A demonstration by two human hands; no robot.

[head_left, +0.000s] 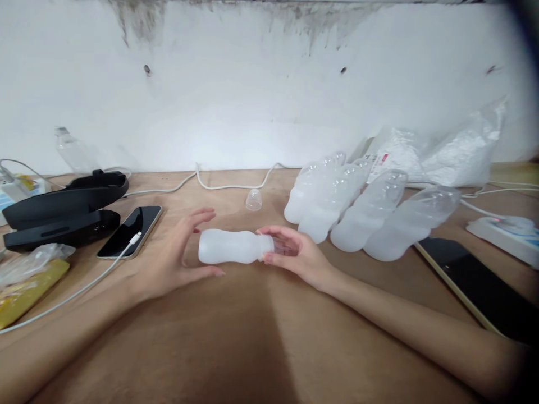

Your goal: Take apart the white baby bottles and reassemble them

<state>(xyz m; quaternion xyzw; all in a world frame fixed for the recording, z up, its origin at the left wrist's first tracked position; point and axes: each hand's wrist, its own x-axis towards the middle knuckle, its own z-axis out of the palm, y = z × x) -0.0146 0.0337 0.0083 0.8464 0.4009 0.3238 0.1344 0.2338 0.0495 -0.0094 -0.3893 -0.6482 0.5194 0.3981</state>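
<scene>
A frosted white baby bottle point(229, 247) lies sideways in front of me, its neck toward the right. The fingers of my right hand point(297, 249) are closed around the neck end, partly hiding what sits there. At the base end, my left hand point(177, 255) is open, thumb and fingers spread apart around the bottom without visibly gripping it. Just behind the bottle, a small clear dome cap point(254, 200) stands on the wooden table point(236, 336).
Several similar bottles in clear wrapping point(353, 207) lie at the right. Behind them are white-filled plastic bags point(458, 148). A phone point(130, 233) with a cable and a black headset-like object point(67, 207) are left; a dark tablet point(475, 286) and power strip point(509, 235) are right.
</scene>
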